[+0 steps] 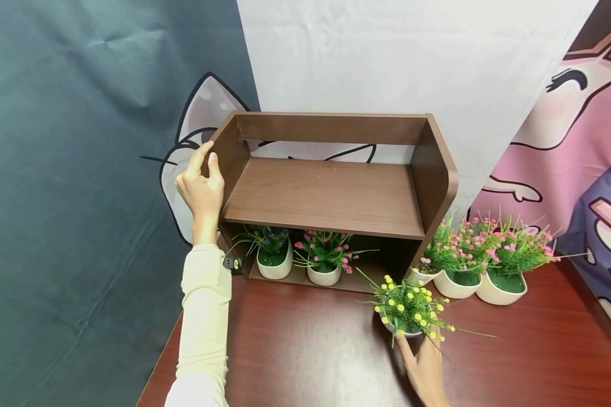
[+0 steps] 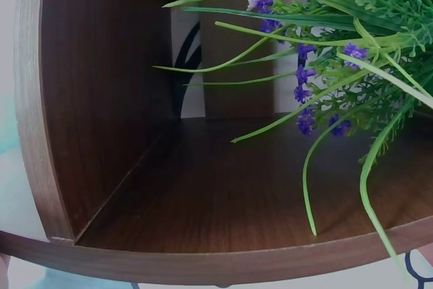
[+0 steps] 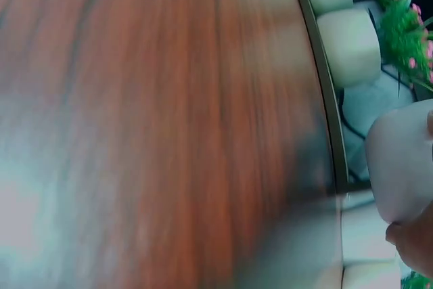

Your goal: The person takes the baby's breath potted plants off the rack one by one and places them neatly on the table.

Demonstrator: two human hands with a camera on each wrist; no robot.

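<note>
Head view: the right hand (image 1: 424,362), at the lower right of the frame, has its grip curled round the near side of a yellow-flowered plant's white pot (image 1: 388,323), thumb to the left and fingers to the right. The right wrist view agrees, with digits against the pot wall at its right edge. The yellow-flowered plant (image 1: 409,302) spreads above the grip, its stance roughly upright; whether the pot touches the counter (image 1: 305,339) I cannot tell.

The key relation: the held pot lies just in front of the lower right corner of the brown shelf (image 1: 326,195), and the right end of its lower compartment (image 1: 387,249) is up and slightly left of it. The shelf's long axis runs across the frame; the right hand is much the nearer to that end. Its forearm rises from the bottom edge, leaning up and left.

Further left in that compartment stand a pink-flowered plant (image 1: 324,257) and a purple-flowered plant (image 1: 275,254). Right of the shelf, three pink-flowered pots (image 1: 457,284) cluster on the counter.

At centre left, the left hand (image 1: 201,183) is raised beside the shelf's left side panel (image 1: 229,155), arm reaching straight up; whether its grip clasps the panel I cannot tell.
</note>
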